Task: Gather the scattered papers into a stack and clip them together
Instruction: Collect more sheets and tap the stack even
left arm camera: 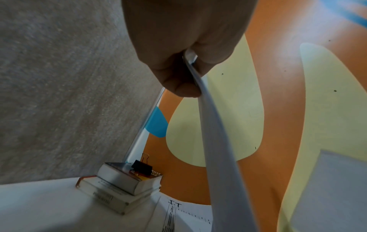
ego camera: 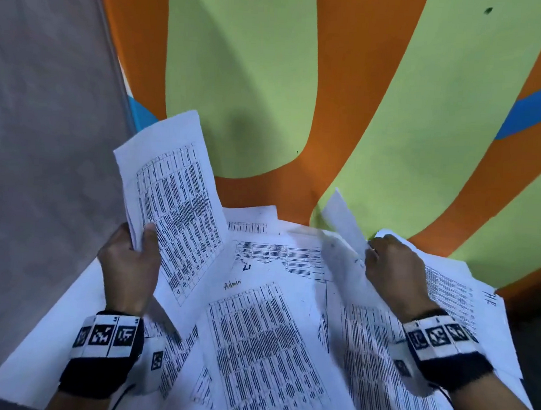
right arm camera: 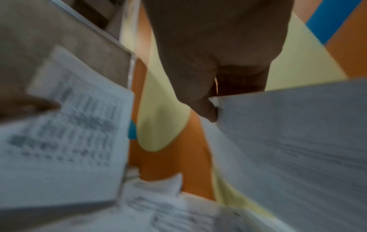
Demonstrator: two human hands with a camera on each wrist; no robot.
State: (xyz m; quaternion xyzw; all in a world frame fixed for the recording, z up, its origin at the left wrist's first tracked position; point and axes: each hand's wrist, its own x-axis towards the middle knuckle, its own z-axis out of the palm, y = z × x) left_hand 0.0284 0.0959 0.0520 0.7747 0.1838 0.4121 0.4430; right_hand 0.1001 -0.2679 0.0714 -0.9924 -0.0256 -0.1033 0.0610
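My left hand (ego camera: 129, 259) pinches a thin bundle of collected sheets (ego camera: 174, 205) at its lower left edge, thumb on the printed face, fingers curled behind; held raised and tilted off the desk so the next page can go against it; the left wrist view shows the bundle edge-on, running out from between thumb and fingers, so the pinch is firm.

My right hand (ego camera: 395, 269) has thumb and fingers closed on 1 lifted sheet (ego camera: 344, 222), peeled up at its far corner; the right wrist view is blurred, but shows the thumb pressed to that sheet's edge; judgement: gripping at a corner separates 1 page from those under it.

Loose papers (ego camera: 264, 337) lie overlapped and skewed on the desk between and beneath both wrists; 1 is marked "Admin"; count uncertain, several at least; they sit on a white surface in front of an orange and green wall (ego camera: 246, 60).

The binder clip (left arm camera: 142, 167), black, sits on top of a stack of books (left arm camera: 125, 180) at the desk's far left corner by the wall; seen only in the left wrist view; well apart from both hands.

Judgement: gathering is in hand, most pages not yet collected; clipping not yet begun.
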